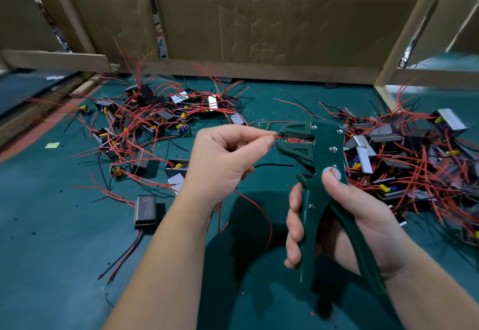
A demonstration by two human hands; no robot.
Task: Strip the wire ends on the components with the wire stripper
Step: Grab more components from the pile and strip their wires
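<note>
Over the green worktop (51, 239), the left hand (223, 163) pinches a red wire (279, 137) with thumb and finger. The wire tip sits in the mouth of the wire stripper (318, 153). The right hand (365, 215) wraps round its two green handles. A left pile (155, 117) and a right pile (404, 153) of small parts with red wires lie nearby. Brown cardboard (259, 18) stands behind.

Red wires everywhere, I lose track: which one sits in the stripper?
The red wire pinched by the left hand, its end in the green wire stripper held by the right hand; the others lie loose.
</note>
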